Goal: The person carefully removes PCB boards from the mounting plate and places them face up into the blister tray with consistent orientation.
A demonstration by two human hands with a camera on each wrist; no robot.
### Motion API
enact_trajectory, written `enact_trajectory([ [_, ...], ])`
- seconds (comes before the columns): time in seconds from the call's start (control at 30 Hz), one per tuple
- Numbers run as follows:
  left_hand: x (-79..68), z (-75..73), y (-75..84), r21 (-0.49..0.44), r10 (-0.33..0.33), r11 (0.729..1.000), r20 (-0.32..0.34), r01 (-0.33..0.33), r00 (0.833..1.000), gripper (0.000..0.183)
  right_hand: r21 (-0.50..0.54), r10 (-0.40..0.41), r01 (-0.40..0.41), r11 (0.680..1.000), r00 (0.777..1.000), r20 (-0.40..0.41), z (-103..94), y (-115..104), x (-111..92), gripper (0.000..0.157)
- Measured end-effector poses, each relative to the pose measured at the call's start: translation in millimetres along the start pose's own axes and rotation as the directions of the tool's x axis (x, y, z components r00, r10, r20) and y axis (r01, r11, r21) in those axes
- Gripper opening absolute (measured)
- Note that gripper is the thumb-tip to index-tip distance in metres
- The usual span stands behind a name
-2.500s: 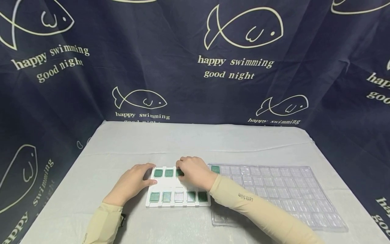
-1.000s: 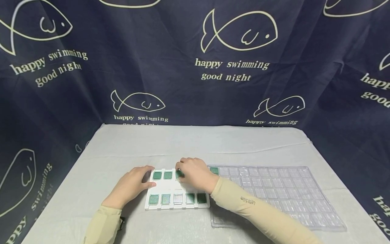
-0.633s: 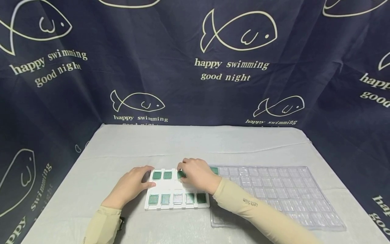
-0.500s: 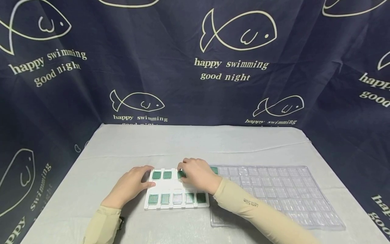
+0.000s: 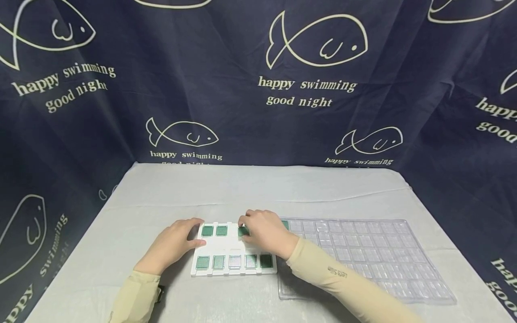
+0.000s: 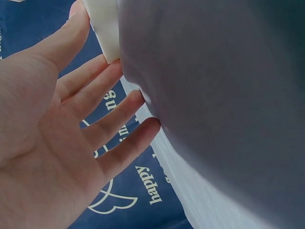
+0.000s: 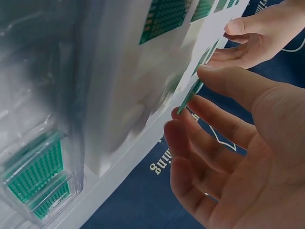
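Note:
My left hand (image 5: 171, 246) holds the left end of a white tray (image 5: 222, 242), thumb at the left edge and index fingertip at the far corner; the left wrist view shows its other fingers extended beside the table edge. My right hand (image 5: 266, 231) pinches a small green perforated circuit board (image 7: 190, 95) between thumb and fingertips. That board is tilted, close over the tray's far row. Two green boards, one of them a far-left board (image 5: 208, 231), lie in that row; several more, including a near-right board (image 5: 266, 261), fill the near row. My right hand hides the far row's right part.
A clear plastic compartment tray (image 5: 365, 258) lies right of the white tray, partly under the right forearm. Its far-left compartment holds a green board (image 5: 285, 224), partly covered by my right hand. A dark fish-print curtain (image 5: 258, 89) hangs around the white-covered table (image 5: 258, 188).
My right hand has shifted slightly right along the far row with the pinched circuit board, and more of that board shows. My left hand stays at the white tray's left end.

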State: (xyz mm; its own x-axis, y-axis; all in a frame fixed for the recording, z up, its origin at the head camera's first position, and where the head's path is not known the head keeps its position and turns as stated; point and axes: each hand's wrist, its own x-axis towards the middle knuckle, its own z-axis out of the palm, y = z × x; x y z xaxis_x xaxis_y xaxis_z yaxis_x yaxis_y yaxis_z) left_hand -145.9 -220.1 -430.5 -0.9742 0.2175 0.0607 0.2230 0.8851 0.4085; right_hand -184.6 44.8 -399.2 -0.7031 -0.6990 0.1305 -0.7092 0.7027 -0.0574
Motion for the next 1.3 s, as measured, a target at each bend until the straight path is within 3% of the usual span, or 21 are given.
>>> enact_trajectory([
  [0.4,0.2,0.1,-0.4,0.008,-0.005,1.000,-0.001,0.005,1.000,0.055,-0.022,0.030,-0.031,0.999,0.999,-0.012,-0.5,7,-8,0.029],
  [1.3,0.2,-0.4,0.9,0.003,-0.008,1.000,0.002,0.008,1.000,0.053,0.045,0.095,-0.093,0.995,0.995,-0.036,-5.9,21,-36,0.028],
])
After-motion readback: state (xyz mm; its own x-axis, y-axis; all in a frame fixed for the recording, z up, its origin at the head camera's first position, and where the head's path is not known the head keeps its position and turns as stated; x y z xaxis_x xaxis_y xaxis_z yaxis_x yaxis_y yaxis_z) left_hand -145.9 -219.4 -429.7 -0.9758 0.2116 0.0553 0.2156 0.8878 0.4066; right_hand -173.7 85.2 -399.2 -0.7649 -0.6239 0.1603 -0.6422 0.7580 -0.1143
